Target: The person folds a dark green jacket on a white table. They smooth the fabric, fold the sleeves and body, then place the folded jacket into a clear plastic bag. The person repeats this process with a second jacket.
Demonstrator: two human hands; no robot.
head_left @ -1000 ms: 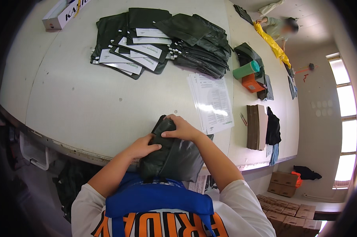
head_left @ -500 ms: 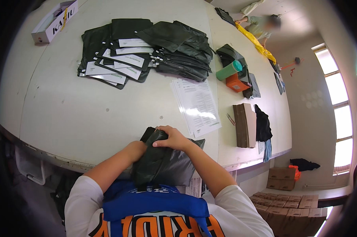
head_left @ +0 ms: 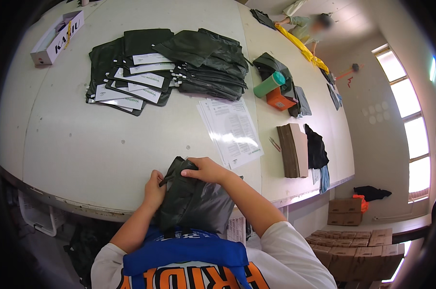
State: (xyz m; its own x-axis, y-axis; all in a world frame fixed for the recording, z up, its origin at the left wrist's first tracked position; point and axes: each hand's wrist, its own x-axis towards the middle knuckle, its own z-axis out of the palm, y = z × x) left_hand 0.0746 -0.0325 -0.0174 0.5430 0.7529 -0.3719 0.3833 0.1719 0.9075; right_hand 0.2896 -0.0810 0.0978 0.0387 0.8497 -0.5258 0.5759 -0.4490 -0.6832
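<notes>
My dark bag (head_left: 198,204) is at the lower middle. My left hand (head_left: 154,190) pinches its side edge; my right hand (head_left: 206,170) curls round its top. It looks soft, light, maybe slippery: best held by thick folds.

My left hand (head_left: 154,189), first thumb-on-top of the dark plastic mailer bag (head_left: 194,207), then with its fingers hidden, is now drawn out to the left, fingertips at the bag's left edge, left of lower centre. My view has swung: the pile of dark packages (head_left: 208,50) and the printed sheets (head_left: 230,130) sit farther left and lower, and the white box (head_left: 58,45), cut off a second ago, shows whole at upper left.
</notes>
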